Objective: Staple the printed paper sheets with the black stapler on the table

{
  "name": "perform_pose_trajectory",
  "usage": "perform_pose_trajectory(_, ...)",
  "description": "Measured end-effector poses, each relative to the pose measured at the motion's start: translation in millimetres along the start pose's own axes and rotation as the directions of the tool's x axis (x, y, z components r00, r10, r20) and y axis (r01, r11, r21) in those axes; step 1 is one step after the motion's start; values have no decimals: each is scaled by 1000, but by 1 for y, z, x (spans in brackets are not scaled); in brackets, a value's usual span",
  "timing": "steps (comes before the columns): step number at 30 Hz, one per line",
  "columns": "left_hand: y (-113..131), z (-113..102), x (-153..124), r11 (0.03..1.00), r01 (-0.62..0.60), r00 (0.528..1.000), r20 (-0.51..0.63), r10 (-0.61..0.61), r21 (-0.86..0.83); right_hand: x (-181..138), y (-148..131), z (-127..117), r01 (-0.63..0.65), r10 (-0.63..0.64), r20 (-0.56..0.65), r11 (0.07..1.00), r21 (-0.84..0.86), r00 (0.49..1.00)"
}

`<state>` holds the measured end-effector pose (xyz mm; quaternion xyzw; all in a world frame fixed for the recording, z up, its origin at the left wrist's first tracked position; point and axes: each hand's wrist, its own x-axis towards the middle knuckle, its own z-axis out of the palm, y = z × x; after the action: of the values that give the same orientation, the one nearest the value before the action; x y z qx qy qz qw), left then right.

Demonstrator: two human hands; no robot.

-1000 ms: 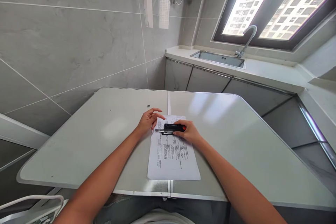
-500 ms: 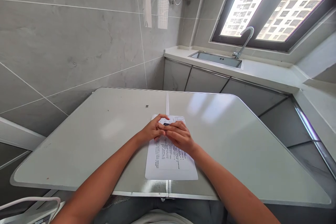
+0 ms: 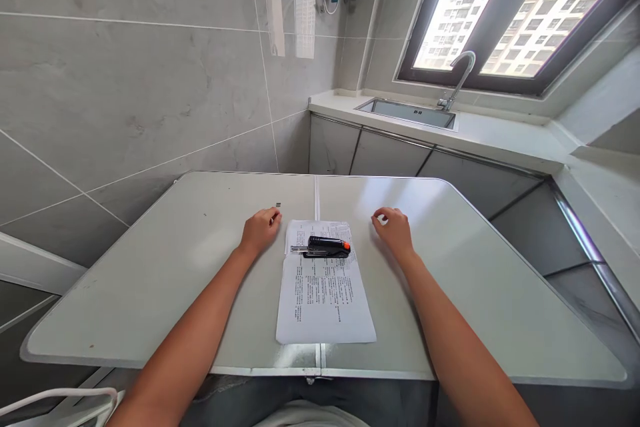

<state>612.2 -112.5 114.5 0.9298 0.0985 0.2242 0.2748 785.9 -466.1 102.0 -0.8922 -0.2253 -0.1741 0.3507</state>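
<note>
A black stapler (image 3: 327, 248) with an orange-red end lies crosswise on the upper part of a printed sheet (image 3: 325, 320), its metal strip pointing left, as a person sits at a pale folding table (image 3: 160, 287) beside a tiled wall. Both hands rest apart from the stapler, one on each side. The left hand (image 3: 261, 229) is loosely curled just beside small dark staples (image 3: 279, 205) — whether it holds anything cannot be told. The right hand (image 3: 393, 230) bends thumb and forefinger into a ring — a pinch between the tips cannot be made out.
</note>
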Motion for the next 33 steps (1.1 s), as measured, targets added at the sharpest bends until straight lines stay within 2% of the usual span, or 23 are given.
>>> perform_pose_trajectory(1,-9,0,3,999,7,1000,-14,-6,48,4,15,-1,-90,93,55,995,-50,994)
perform_pose_trajectory(3,-23,3,8,996,-9,1000,-16,10,90,7,37,0,-183,191,108,980,-83,976)
perform_pose_trajectory(5,-31,8,9,993,-36,999,30,33,114,7,47,5,-162,171,115,984,-79,979)
perform_pose_trajectory(8,-34,19,7,990,-48,986,163,26,135,6,49,15,-59,67,114,996,-69,991)
perform_pose_trajectory(11,-35,25,6,989,-41,971,238,6,143,6,48,24,-59,64,106,997,-48,992)
perform_pose_trajectory(17,-33,24,6,971,-124,982,166,90,204,6,51,27,-47,52,118,998,-41,992)
perform_pose_trajectory(20,-32,24,6,968,-112,988,126,85,226,5,51,26,-61,63,114,998,-24,991)
perform_pose_trajectory(24,-32,24,6,988,-47,998,58,38,147,4,34,26,-36,36,30,999,8,999)
perform_pose_trajectory(27,-30,22,7,998,-24,1000,21,23,66,1,4,23,118,-117,-10,983,138,993)
perform_pose_trajectory(30,-24,20,7,1000,-11,1000,-6,11,-11,-9,-33,19,298,-339,66,890,345,938)
perform_pose_trajectory(33,-18,18,4,997,18,1000,-16,-19,-78,-23,-61,20,320,-483,251,811,490,839)
